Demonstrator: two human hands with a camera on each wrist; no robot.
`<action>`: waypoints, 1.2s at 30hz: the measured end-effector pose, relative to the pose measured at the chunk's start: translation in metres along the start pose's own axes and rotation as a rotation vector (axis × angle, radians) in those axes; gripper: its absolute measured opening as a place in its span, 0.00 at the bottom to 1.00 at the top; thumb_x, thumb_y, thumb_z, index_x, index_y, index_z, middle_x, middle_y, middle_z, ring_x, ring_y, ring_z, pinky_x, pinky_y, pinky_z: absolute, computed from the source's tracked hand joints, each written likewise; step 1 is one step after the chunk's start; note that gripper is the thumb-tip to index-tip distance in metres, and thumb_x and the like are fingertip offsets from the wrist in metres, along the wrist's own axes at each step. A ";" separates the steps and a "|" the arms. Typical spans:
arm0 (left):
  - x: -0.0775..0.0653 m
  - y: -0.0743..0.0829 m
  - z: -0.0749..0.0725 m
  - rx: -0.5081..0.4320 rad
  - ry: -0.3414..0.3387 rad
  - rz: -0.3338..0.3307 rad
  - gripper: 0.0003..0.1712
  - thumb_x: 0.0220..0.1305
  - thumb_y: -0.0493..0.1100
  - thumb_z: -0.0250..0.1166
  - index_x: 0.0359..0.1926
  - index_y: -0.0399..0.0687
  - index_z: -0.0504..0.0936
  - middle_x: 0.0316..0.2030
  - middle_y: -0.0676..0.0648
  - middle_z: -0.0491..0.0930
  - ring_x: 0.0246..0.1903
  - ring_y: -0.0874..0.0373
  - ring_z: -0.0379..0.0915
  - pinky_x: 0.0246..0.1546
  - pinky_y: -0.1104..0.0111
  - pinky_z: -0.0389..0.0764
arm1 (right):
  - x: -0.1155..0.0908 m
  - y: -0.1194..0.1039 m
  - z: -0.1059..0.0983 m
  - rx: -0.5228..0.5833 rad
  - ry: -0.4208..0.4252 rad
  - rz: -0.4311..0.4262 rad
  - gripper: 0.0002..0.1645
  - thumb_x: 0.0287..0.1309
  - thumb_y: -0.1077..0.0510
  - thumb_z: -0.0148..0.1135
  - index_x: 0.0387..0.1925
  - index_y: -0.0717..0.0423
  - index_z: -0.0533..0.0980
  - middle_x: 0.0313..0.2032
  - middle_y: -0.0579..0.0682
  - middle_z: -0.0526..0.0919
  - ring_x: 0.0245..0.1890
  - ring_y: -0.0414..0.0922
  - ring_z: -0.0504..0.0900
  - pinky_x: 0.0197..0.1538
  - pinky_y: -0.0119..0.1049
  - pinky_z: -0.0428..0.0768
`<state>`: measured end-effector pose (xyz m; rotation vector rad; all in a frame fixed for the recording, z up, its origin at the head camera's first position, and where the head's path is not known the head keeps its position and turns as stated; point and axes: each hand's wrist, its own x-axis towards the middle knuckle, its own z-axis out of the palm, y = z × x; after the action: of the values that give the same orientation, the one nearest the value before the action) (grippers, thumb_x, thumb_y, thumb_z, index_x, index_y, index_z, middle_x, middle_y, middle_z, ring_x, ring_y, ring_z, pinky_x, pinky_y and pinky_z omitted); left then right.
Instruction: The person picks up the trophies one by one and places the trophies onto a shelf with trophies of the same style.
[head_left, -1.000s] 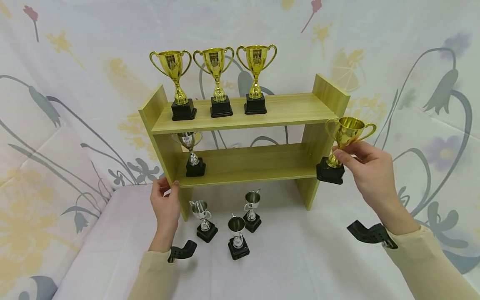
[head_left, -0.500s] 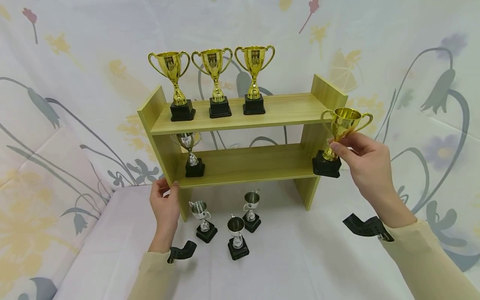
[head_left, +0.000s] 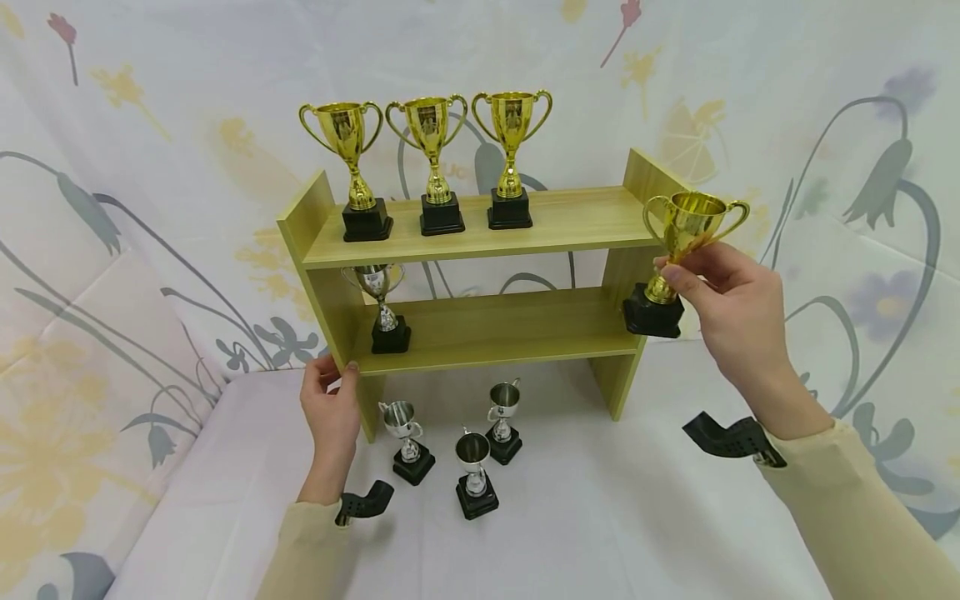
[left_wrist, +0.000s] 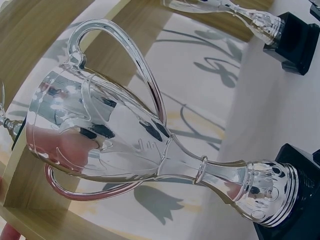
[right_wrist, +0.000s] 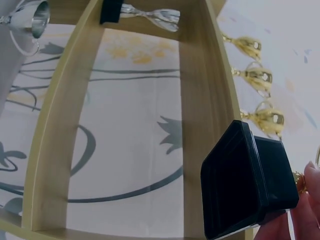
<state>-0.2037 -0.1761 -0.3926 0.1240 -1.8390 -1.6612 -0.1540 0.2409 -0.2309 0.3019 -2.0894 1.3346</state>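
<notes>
My right hand [head_left: 738, 317] pinches a gold trophy cup [head_left: 693, 223] by its stem, between thumb and fingers. The cup is nearly upright in front of the right end of the wooden shelf [head_left: 487, 242]; its black base [right_wrist: 235, 185] shows from below in the right wrist view. At the shelf's lower left side panel, my left hand [head_left: 330, 412] grips the edge, thumb in front and fingers around the outside. Three gold trophies, including a middle one [head_left: 430, 125], stand along the top board. One silver trophy [head_left: 382, 292] stands at the left of the lower board.
Below and before the shelf, three small silver trophies stand on the white cloth [head_left: 585, 517]: a left one [head_left: 408, 437], a front one [head_left: 475, 467] and a right one [head_left: 504, 417]. A flower-print cloth [head_left: 825, 67] hangs behind.
My right hand has lifted the gold trophy, from beside the lower board toward the top board's right end. My left hand stays in place.
</notes>
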 end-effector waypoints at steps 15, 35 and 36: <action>0.002 -0.002 0.000 0.011 0.002 -0.007 0.12 0.68 0.36 0.60 0.50 0.33 0.75 0.40 0.50 0.72 0.43 0.59 0.71 0.41 0.68 0.70 | 0.012 -0.011 0.004 0.007 0.001 -0.018 0.16 0.64 0.62 0.65 0.52 0.65 0.79 0.38 0.43 0.85 0.42 0.40 0.82 0.46 0.23 0.76; 0.002 -0.002 0.000 0.011 -0.007 -0.004 0.13 0.69 0.36 0.59 0.51 0.33 0.74 0.40 0.49 0.72 0.43 0.60 0.70 0.41 0.67 0.71 | 0.028 -0.025 0.008 0.173 0.043 -0.077 0.15 0.61 0.67 0.66 0.50 0.66 0.80 0.36 0.48 0.86 0.40 0.42 0.83 0.45 0.26 0.77; 0.002 -0.002 0.000 0.012 -0.008 -0.004 0.13 0.69 0.36 0.59 0.51 0.34 0.74 0.40 0.49 0.72 0.44 0.60 0.70 0.41 0.67 0.71 | 0.028 -0.025 0.008 0.184 0.046 -0.080 0.15 0.60 0.67 0.66 0.50 0.66 0.80 0.36 0.48 0.86 0.40 0.42 0.83 0.46 0.26 0.77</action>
<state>-0.2054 -0.1776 -0.3939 0.1264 -1.8560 -1.6567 -0.1665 0.2262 -0.1973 0.4243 -1.9001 1.4734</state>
